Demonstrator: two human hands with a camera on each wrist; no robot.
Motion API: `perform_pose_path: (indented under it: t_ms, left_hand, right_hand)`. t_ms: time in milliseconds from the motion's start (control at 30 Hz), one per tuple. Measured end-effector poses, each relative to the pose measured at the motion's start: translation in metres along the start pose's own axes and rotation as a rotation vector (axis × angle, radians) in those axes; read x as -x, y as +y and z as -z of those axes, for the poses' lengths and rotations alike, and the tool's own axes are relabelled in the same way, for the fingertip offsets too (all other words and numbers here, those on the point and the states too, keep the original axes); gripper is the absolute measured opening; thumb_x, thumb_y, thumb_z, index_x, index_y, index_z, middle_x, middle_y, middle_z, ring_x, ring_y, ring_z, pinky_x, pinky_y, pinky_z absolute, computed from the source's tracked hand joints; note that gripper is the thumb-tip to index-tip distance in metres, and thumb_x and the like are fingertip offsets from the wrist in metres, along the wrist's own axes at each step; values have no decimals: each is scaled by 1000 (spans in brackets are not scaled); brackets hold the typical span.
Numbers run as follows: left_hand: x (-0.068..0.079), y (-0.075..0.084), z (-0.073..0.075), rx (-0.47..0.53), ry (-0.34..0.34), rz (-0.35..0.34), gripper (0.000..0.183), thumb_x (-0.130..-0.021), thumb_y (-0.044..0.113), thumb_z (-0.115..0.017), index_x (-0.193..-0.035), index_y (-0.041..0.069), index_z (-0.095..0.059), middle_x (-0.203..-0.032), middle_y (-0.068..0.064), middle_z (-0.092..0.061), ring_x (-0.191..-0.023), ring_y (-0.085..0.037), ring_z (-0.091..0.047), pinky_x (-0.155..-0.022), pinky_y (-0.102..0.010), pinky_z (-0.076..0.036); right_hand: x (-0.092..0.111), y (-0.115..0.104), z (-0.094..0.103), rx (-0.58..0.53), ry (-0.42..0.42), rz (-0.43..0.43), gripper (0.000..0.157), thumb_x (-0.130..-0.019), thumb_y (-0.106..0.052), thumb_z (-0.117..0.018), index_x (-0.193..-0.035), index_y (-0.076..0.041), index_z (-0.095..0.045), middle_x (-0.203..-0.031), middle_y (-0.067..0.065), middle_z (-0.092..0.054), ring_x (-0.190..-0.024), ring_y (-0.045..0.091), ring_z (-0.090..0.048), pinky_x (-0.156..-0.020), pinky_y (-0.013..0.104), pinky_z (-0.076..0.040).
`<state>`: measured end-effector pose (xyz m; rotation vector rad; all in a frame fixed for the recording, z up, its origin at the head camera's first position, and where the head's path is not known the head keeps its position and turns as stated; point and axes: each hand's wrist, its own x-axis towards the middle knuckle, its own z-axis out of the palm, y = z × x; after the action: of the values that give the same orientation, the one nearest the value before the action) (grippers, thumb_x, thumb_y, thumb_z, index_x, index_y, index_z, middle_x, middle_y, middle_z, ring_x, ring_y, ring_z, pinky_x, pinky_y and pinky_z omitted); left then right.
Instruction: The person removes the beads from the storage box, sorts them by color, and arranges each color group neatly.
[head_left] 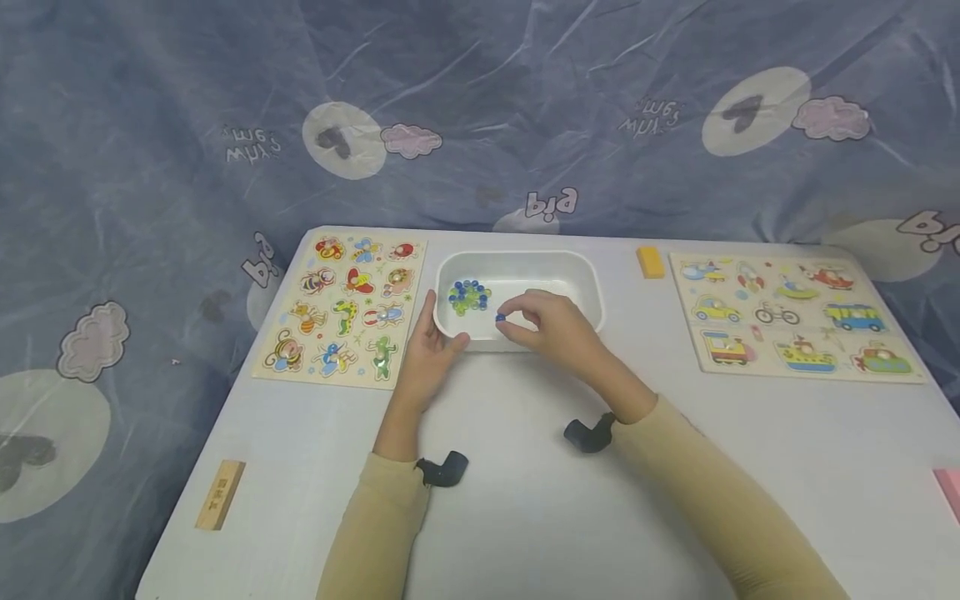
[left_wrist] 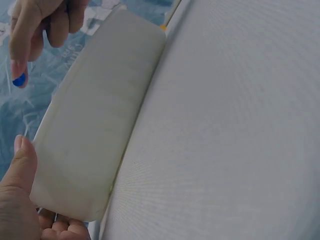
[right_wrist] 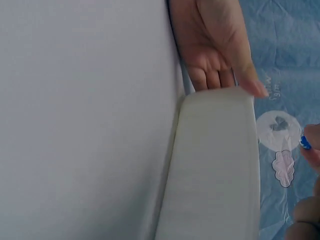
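Note:
A white plastic tray [head_left: 525, 265] with rounded corners stands near the table's far edge. Blue and green glass marbles [head_left: 469, 297] lie grouped in its left part. My left hand [head_left: 431, 358] holds the tray's near left corner, thumb at the near rim and fingers along the left side; the left wrist view shows that thumb [left_wrist: 22, 165] at the tray's outer wall [left_wrist: 100, 115]. Over the tray, my right hand [head_left: 558, 329] pinches one blue marble [head_left: 500, 317] between thumb and index finger. That blue marble [right_wrist: 305, 142] also appears at the right wrist view's edge.
Left of the tray lies a wooden insect puzzle board [head_left: 345, 317]; to the right, a vehicle puzzle board [head_left: 787, 317]. A yellow block [head_left: 650, 262] sits beside the tray. A wooden block [head_left: 221, 495] lies front left, and a pink item [head_left: 951, 490] shows at the right edge.

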<state>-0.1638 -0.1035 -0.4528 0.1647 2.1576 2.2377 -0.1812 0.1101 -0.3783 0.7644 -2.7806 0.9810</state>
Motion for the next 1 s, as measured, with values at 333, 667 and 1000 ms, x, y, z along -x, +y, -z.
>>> perform_pose_path:
  t_ms: [333,667,1000]
  left_hand:
    - [3,3,0,-14,9,-6,91,-86,26,-69,-153,21,-7,-160,4,-10,-148,-18,-12,-119,-23,-19]
    - [0,-3,0,26,6,-18,89,-86,26,-68,-153,23,-8,-160,8,-11,-148,-17,-11,-118,-16,-18]
    - [3,3,0,49,-3,-25,87,-89,17,-65,-153,19,-7,-160,2,-10,-148,-20,-11,-122,-30,-16]
  right_hand:
    - [35,-3,-16,-194,-59,-44,18,-83,-28,-71,-100,-20,-71,-50,-7,-28,-46,6,-25,-41,20,-28]
    - [44,11,-52,-239,-203,-164,14,-85,-33,-69,-97,-27,-70,-47,-6,-33,-42,5,-30,-39,20,-32]
    - [35,16,-71,-205,-268,-172,18,-85,-32,-70,-100,-22,-71,-50,-5,-45,-46,6,-39,-44,20,-38]
